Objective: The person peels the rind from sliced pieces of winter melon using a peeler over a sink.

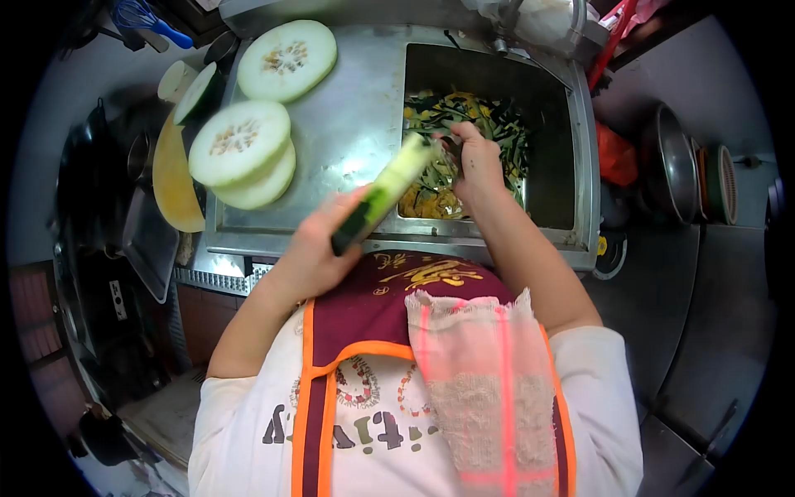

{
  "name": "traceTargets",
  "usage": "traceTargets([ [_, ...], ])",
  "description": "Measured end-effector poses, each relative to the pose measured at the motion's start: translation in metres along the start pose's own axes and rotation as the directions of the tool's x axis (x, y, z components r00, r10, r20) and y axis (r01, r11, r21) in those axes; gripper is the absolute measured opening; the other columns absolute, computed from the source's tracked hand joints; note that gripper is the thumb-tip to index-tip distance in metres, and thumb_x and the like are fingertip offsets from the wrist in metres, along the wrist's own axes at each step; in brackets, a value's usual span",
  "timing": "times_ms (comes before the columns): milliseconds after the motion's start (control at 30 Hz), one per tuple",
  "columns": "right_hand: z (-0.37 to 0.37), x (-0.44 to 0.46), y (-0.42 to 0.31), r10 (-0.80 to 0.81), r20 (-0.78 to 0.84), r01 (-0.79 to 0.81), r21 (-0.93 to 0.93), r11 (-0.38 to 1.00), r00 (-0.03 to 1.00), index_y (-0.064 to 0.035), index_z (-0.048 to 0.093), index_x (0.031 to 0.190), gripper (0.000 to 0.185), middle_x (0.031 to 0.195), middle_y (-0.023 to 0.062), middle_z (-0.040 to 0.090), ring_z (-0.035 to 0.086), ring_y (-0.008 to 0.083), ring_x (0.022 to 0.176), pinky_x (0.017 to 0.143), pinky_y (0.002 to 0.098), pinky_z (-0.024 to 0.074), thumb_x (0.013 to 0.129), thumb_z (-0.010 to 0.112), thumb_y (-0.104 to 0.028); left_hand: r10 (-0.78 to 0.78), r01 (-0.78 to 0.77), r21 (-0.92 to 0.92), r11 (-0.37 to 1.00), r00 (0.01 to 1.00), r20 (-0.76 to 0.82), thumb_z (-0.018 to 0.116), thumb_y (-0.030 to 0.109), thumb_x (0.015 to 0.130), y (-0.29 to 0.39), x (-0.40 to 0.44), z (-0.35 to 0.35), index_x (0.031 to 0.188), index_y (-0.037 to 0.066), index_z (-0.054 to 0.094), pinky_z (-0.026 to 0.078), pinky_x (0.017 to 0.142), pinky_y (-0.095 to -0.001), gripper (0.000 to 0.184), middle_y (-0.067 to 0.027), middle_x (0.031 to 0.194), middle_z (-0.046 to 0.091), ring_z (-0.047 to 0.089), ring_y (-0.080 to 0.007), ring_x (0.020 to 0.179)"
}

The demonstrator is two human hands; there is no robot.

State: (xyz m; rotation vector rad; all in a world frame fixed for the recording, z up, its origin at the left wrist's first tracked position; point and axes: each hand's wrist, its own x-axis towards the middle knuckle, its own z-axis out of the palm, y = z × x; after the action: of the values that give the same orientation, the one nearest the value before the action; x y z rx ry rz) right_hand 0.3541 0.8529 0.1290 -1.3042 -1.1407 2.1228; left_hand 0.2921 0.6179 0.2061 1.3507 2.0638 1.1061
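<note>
A long piece of melon, pale green with dark green skin at its near end, is gripped by my left hand. It slants up to the right, over the left edge of the sink. At its far end, my right hand is closed around a tool, blurred and partly hidden by the fingers, which looks like a peeler. Below my right hand, dark green and yellow peelings lie in the sink. Big round melon slices with seeds in their centres rest on the steel counter to the left.
A faucet stands behind the sink. Left of the counter are a yellow-orange wedge, a dark-skinned melon piece and a metal tray. Metal bowls and a red bag are at the right.
</note>
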Motion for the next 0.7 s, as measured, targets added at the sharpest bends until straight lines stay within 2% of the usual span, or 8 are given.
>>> traceTargets([
  [33,-0.023,0.031,0.026,0.073,-0.13,-0.092,-0.141,0.986,0.989,0.004,0.05,0.098,0.025,0.081,0.0122,0.06,0.059,0.0187,0.074,0.059,0.032,0.0495,0.079,0.059,-0.01,-0.126,0.122,-0.138,0.983,0.992,-0.021,0.062,-0.003,0.072,-0.007,-0.006,-0.004,0.117,0.0,0.048,0.041,0.086,-0.0288,0.047,-0.0132,0.103,0.053,0.053,-0.0241,0.095],
  [200,-0.061,0.054,0.049,0.491,-0.172,-0.447,0.243,0.861,0.854,-0.0023,0.054,0.09,0.017,0.08,0.0109,0.061,0.065,0.0244,0.069,0.047,0.0326,0.0478,0.086,0.052,-0.019,-0.022,0.011,-0.099,0.995,0.994,-0.106,0.064,-0.005,0.071,-0.028,-0.029,-0.002,0.114,0.0,0.049,0.041,0.085,-0.0279,0.045,-0.0113,0.103,0.053,0.053,-0.0207,0.096],
  [433,0.049,-0.041,-0.031,-0.105,0.228,0.136,-0.125,0.983,0.968,-0.001,0.055,0.087,0.017,0.078,0.0085,0.061,0.061,0.018,0.076,0.068,0.0301,0.0499,0.08,0.063,-0.014,0.088,-0.095,-0.046,0.994,0.988,-0.127,0.063,-0.007,0.071,-0.027,-0.019,0.002,0.113,-0.001,0.049,0.041,0.084,-0.0294,0.045,-0.0128,0.102,0.053,0.054,-0.0261,0.094],
  [533,0.05,-0.021,-0.019,-0.049,0.295,0.024,0.088,0.996,0.954,0.0082,0.052,0.096,0.033,0.079,0.0101,0.059,0.056,0.02,0.076,0.07,0.031,0.0454,0.074,0.064,-0.012,0.078,-0.086,-0.06,0.994,0.989,-0.125,0.063,-0.007,0.071,-0.024,-0.021,0.005,0.112,-0.001,0.051,0.042,0.085,-0.0309,0.043,-0.0139,0.103,0.054,0.054,-0.0277,0.094],
  [567,0.049,-0.014,-0.016,0.143,0.213,-0.175,0.137,0.975,0.966,0.0097,0.051,0.092,0.029,0.079,0.0116,0.059,0.057,0.0209,0.072,0.065,0.0315,0.0471,0.074,0.063,-0.009,0.042,-0.051,-0.066,0.997,0.99,-0.133,0.063,-0.007,0.071,-0.026,-0.022,0.005,0.112,-0.001,0.051,0.042,0.085,-0.0315,0.043,-0.0145,0.104,0.055,0.054,-0.0281,0.095],
  [633,0.015,0.043,0.029,0.116,0.054,-0.122,0.123,0.985,0.992,0.0091,0.05,0.097,0.027,0.084,0.0157,0.059,0.057,0.0234,0.069,0.061,0.0352,0.0494,0.078,0.059,-0.007,0.023,-0.032,-0.058,0.998,0.989,-0.144,0.064,-0.007,0.071,-0.029,-0.029,0.004,0.112,-0.001,0.052,0.042,0.085,-0.0324,0.043,-0.0155,0.105,0.055,0.055,-0.029,0.096],
  [667,-0.015,0.062,0.052,0.105,-0.14,-0.122,-0.116,0.986,0.985,0.0075,0.047,0.106,0.031,0.087,0.0173,0.059,0.06,0.0271,0.073,0.061,0.0398,0.0506,0.079,0.057,-0.006,0.043,-0.051,-0.045,0.998,0.988,-0.148,0.065,-0.006,0.071,-0.031,-0.034,0.004,0.112,-0.001,0.052,0.043,0.085,-0.0326,0.043,-0.0159,0.105,0.055,0.055,-0.0294,0.096],
  [700,-0.041,0.078,0.073,0.257,-0.135,-0.243,0.113,0.964,0.957,0.0042,0.047,0.107,0.028,0.088,0.0172,0.059,0.063,0.0288,0.077,0.059,0.0401,0.0516,0.082,0.054,-0.007,0.069,-0.075,-0.029,0.997,0.986,-0.152,0.065,-0.006,0.07,-0.034,-0.036,0.004,0.112,-0.001,0.052,0.043,0.085,-0.0329,0.043,-0.0164,0.106,0.055,0.055,-0.0298,0.097],
])
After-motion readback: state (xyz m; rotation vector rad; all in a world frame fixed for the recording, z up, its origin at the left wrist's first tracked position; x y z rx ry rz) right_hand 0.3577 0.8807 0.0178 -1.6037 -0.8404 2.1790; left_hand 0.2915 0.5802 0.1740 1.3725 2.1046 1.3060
